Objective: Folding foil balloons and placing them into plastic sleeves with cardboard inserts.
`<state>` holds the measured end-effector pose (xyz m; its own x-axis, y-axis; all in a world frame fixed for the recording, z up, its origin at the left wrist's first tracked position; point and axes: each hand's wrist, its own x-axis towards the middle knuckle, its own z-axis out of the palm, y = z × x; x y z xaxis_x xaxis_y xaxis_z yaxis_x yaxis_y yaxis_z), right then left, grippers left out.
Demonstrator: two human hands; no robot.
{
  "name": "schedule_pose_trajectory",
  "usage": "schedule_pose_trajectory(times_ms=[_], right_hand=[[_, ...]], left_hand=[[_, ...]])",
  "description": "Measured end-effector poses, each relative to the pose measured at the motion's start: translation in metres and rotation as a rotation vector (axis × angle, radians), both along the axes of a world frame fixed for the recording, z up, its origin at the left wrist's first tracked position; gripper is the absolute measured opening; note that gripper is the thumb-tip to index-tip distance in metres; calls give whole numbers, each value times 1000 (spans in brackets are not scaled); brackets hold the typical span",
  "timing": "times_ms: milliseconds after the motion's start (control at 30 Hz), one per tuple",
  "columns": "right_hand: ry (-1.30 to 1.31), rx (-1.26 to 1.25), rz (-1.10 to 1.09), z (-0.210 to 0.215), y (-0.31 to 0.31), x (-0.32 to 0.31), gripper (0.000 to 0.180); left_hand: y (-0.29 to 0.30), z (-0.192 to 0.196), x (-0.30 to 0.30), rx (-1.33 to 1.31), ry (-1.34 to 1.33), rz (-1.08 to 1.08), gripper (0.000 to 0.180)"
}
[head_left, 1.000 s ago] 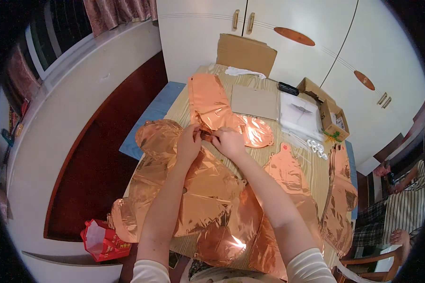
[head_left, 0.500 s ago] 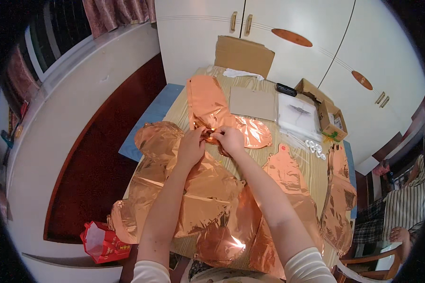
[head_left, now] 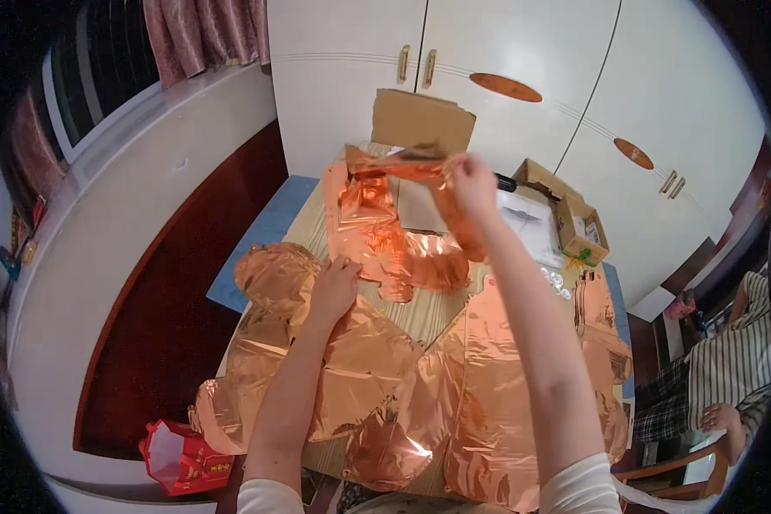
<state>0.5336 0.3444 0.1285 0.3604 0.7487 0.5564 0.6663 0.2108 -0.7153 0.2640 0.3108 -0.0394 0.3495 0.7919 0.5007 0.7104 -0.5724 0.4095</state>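
Right hand now raised off the table, fingers pinched shut on the top edge of a flat, uninflated rose-gold foil balloon; half a second ago both hands were low, close together, working at one spot on the foil. The balloon hangs below the right fingers, its lower part curling back onto the wooden table. Left hand rests palm-down, fingers spread narrow, pressing the balloon's lower edge, just beside more crumpled rose-gold foil sheets spread toward the person. Judgement: one piece is being separated from the pile. Beyond the right fingers: brown cardboard box, white cupboard doors. Seated person's hand well apart, far right.
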Motion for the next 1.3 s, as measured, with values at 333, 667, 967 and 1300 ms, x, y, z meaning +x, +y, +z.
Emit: schedule_pose_trajectory(times_ms=[333,667,967,1300], right_hand=[[-37,288,-108,116,-94,101,22],[-971,-43,-81,66,-333,59,35],[-1096,-164,150,-39,-458,3,38],[-942,-175,263,-84,-502,-28,36]], left_hand=[[-2,4,12,41,-58,-82,18],[15,27,12,-128,329,-19,19],[-126,104,98,-101,266,-359,43],[-222,73,112,-78,519,-579,73]])
